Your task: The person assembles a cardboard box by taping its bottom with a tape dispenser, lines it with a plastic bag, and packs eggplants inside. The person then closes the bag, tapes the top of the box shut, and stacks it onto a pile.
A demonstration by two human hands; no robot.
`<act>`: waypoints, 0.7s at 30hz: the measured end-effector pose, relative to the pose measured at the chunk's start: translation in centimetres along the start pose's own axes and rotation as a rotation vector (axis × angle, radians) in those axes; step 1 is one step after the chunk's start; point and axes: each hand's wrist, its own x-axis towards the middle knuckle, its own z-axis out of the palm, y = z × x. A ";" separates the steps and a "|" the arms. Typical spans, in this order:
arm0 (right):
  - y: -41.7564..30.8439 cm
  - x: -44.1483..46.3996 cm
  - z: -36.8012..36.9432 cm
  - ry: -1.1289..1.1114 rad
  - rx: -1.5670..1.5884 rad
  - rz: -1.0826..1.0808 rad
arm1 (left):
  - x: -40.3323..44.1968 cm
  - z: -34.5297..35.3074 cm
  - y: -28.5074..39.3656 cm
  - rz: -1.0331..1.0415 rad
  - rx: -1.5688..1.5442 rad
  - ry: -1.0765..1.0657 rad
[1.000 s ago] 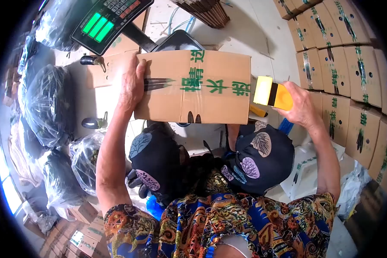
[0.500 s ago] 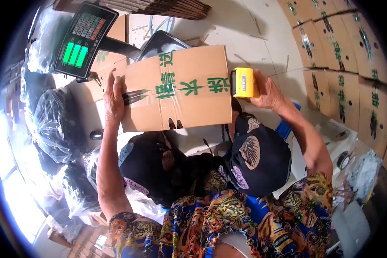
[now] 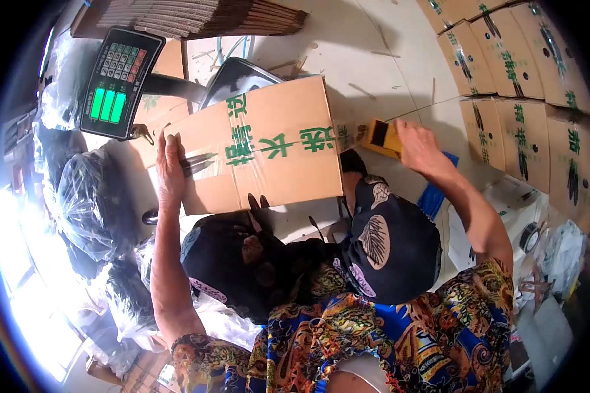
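Observation:
A cardboard box [image 3: 269, 180] with green lettering and clear tape along its top rests tilted over my knees. My left hand [image 3: 170, 167] grips its left end, fingers along the edge. Off the box's right end, my right hand [image 3: 418, 147] is closed on a yellow tape dispenser [image 3: 381, 139]. A short strip of clear tape [image 3: 349, 133] appears to stretch between the box's right edge and the dispenser. The underside of the box is hidden.
A scale display [image 3: 121, 85] with lit green digits stands at the upper left, its dark tray [image 3: 236, 75] behind the box. Flattened cartons [image 3: 196, 16] lie at the top. Stacked boxes [image 3: 505, 124] line the right; filled plastic bags [image 3: 92, 196] crowd the left.
My right hand has moved slightly right and turned the tape dispenser, so another side of it shows. The box has shifted a little left and tilted; my left hand stays on it.

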 end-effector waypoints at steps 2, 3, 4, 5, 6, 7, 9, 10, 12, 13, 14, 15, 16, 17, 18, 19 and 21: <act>-0.3 1.3 0.6 0.112 -0.010 -0.096 | 0.0 0.3 0.3 -0.005 -0.065 0.040; -0.3 2.2 2.3 0.145 -0.117 -0.174 | 0.0 0.5 0.4 -0.006 -0.097 0.060; -1.1 3.1 3.4 0.177 -0.221 -0.253 | -0.5 0.4 2.6 -0.077 -0.184 0.043; -1.4 4.0 4.1 0.119 -0.251 -0.253 | -1.0 0.5 3.9 -0.150 -0.270 0.027; -2.4 4.9 3.9 0.062 -0.280 -0.254 | -1.6 1.5 3.5 -0.157 -0.348 0.090; -4.6 6.1 1.1 -0.083 -0.239 -0.175 | -1.7 1.7 3.5 -0.127 -0.349 0.048; -6.7 7.6 -0.4 -0.239 -0.175 -0.108 | -2.3 1.4 5.1 -0.152 -0.347 0.037; -6.6 8.4 0.2 -0.238 -0.156 -0.115 | -2.5 1.4 6.0 -0.212 -0.411 0.039; -5.9 8.0 3.4 0.021 -0.575 -0.294 | -2.2 1.4 5.7 -0.256 -0.494 -0.010; -6.2 7.5 5.9 0.278 -1.002 -0.450 | -1.9 1.7 5.6 -0.201 -0.486 0.000; -5.2 9.7 7.2 0.099 -0.302 -0.317 | -1.7 1.5 5.0 -0.204 -0.478 0.020; -5.8 9.1 6.0 -0.028 -0.528 -0.310 | -1.9 1.7 4.3 -0.222 -0.473 0.037; -5.4 9.0 5.4 -0.082 -0.370 -0.221 | -2.1 1.9 2.7 -0.279 -0.495 0.009; -4.5 8.8 4.5 -0.126 -0.218 -0.118 | -1.9 2.2 1.2 -0.325 -0.525 -0.029; -3.3 8.5 3.8 -0.078 -0.332 -0.062 | -2.3 2.4 0.4 -0.273 -0.507 -0.029; -1.9 8.5 3.0 0.059 -0.323 0.003 | -2.3 2.7 0.8 -0.302 -0.626 -0.053; -0.2 8.5 1.1 0.425 -0.139 0.072 | -2.5 2.0 2.7 -0.462 -0.975 -0.154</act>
